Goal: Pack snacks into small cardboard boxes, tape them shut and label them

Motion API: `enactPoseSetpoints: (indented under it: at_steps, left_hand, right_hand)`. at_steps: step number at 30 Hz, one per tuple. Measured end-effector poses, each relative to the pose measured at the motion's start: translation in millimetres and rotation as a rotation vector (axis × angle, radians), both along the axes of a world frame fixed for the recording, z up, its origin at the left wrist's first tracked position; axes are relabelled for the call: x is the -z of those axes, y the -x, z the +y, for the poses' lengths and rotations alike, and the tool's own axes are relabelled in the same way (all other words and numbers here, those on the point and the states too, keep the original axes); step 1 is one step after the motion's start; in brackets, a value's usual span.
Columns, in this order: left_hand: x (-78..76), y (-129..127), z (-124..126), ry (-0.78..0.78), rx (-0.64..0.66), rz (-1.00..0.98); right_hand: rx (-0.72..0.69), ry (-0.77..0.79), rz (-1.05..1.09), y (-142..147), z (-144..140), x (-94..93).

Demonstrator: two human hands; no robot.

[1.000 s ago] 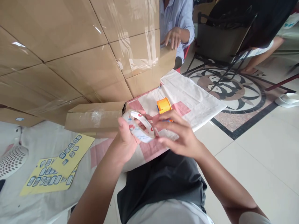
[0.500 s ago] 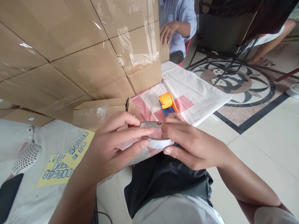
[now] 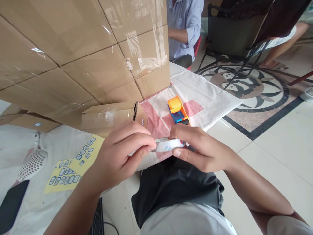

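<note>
Between my hands, above the cloth's near edge, is a roll of tape (image 3: 168, 145) with blue print on its pale side. My right hand (image 3: 198, 147) grips its right end, thumb below and fingers over the top. My left hand (image 3: 129, 150) pinches the roll's left end between thumb and fingertips. Just beyond lies an orange and blue tape dispenser (image 3: 176, 106) on the red and white cloth (image 3: 210, 88). A cardboard box (image 3: 110, 114) sits beyond my left hand.
A tall stack of taped cartons (image 3: 93, 62) rises at the left and back. Yellow sticker sheets (image 3: 73, 169), a white perforated object (image 3: 33, 164) and a dark flat device (image 3: 13, 209) lie at the left. Another person's arm (image 3: 179, 35) shows behind the stack; a black chair (image 3: 231, 36) stands beyond.
The tape roll has tilted, so its open centre no longer shows and its outer side faces me. My left fingers have closed in on its left end. The other person's hand has gone behind the cartons.
</note>
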State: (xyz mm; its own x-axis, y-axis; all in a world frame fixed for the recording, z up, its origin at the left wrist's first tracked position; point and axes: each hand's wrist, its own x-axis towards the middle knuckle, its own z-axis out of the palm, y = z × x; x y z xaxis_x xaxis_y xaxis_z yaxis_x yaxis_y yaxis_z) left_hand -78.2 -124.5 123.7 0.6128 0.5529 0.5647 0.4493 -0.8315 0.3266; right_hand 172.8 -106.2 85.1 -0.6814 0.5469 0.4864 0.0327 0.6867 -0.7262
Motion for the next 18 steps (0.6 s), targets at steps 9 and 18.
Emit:
enactPoseSetpoints:
  at_steps: [9, 18]
  left_hand:
    - [48.7, 2, 0, 0.312, -0.04, -0.641]
    - [69.1, -14, 0, 0.159, -0.179, -1.163]
  right_hand:
    - [-0.036, 0.62, 0.535, 9, 20, 44.7]
    - [0.079, 0.966, 0.819, 32, 18, 68.5]
